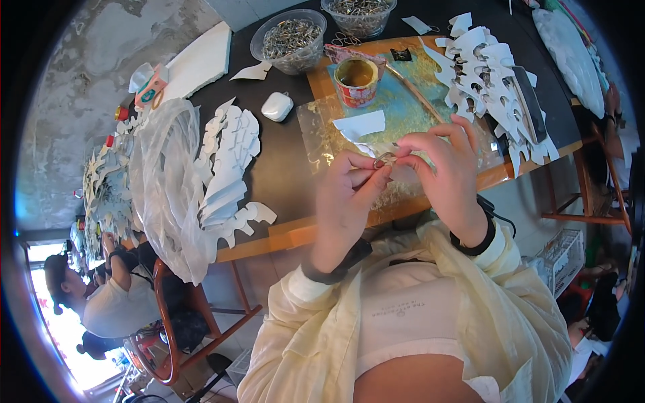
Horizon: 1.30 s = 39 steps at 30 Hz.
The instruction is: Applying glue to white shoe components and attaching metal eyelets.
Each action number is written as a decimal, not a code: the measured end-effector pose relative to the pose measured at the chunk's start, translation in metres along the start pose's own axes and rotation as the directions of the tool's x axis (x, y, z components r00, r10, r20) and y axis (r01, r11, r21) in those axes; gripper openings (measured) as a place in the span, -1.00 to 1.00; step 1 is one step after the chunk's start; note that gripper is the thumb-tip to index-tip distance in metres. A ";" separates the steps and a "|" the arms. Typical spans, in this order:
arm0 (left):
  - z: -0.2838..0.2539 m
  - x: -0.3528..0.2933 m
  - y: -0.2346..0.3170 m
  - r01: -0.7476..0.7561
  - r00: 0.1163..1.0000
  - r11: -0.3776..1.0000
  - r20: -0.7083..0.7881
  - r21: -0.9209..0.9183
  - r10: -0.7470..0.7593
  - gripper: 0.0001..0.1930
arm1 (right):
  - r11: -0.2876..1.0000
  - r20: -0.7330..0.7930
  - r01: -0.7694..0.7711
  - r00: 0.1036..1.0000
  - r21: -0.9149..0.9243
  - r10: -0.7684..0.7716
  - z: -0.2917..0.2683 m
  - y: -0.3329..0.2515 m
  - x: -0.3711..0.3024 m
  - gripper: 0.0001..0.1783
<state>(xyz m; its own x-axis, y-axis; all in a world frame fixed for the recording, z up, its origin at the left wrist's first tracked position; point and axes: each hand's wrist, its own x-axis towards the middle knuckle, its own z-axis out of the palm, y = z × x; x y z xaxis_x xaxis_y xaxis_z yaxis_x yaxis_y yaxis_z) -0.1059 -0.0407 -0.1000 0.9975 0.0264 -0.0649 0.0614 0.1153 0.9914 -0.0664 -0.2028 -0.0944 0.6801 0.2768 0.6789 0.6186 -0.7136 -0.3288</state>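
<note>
Over the near edge of the table, my left hand (pixel 346 198) and my right hand (pixel 449 168) meet, thumbs and fingertips pinched. Between them is a small shiny metal ring (pixel 380 162), partly covered by the fingers; its exact kind is too small to make out. Just beyond the fingertips, a white cut piece (pixel 361 125) lies on a glue-smeared clear plastic sheet (pixel 314 138). A red-and-white tub of yellowish glue (pixel 356 82) stands behind it. To its right, a brush with a long wooden handle (pixel 420 94) lies slanting.
Two clear bowls (pixel 291 41) of small metal pieces stand at the back. Overlapping white cut pieces lie left (pixel 228 158) and right (pixel 484 74), with a dark phone (pixel 531 104) on the right ones. A white earphone case (pixel 277 107) sits centre-left. Another person (pixel 114 302) sits at far left.
</note>
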 end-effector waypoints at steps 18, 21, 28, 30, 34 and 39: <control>-0.002 0.003 -0.007 0.188 0.973 0.877 -0.034 -0.443 -0.226 -0.84 | 0.888 -0.052 -0.166 0.977 0.428 0.208 0.019 -0.008 -0.001 -0.82; -0.010 0.004 -0.006 0.149 0.983 0.939 -0.059 -0.310 -0.175 -0.83 | 0.907 0.098 -0.216 0.976 0.363 0.193 0.013 -0.010 0.005 -0.90; -0.016 0.007 0.000 0.069 0.997 0.994 -0.036 -0.079 -0.072 -0.86 | 0.969 0.122 0.029 0.991 0.243 -0.061 0.016 0.009 0.015 -0.81; -0.016 0.009 0.000 0.127 0.990 0.972 -0.036 -0.196 -0.136 -0.85 | 0.971 0.102 0.049 0.992 0.235 -0.074 0.017 0.009 0.017 -0.79; -0.012 0.009 0.001 0.286 0.951 0.817 0.042 -0.501 -0.307 -0.84 | 0.945 -0.082 0.060 0.996 0.323 -0.035 0.020 0.003 0.007 -0.82; -0.007 0.010 -0.005 0.140 0.981 0.921 -0.073 -0.363 -0.178 -0.88 | 0.782 0.165 -0.330 0.944 0.529 0.286 0.024 0.000 0.007 -0.78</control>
<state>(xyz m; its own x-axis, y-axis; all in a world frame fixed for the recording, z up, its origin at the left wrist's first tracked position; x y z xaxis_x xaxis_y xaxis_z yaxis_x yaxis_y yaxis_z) -0.0961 -0.0338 -0.1059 0.9654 0.0782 -0.2486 0.1841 0.4708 0.8628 -0.0519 -0.1854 -0.1052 0.8838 0.1629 0.4386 0.4678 -0.3092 -0.8280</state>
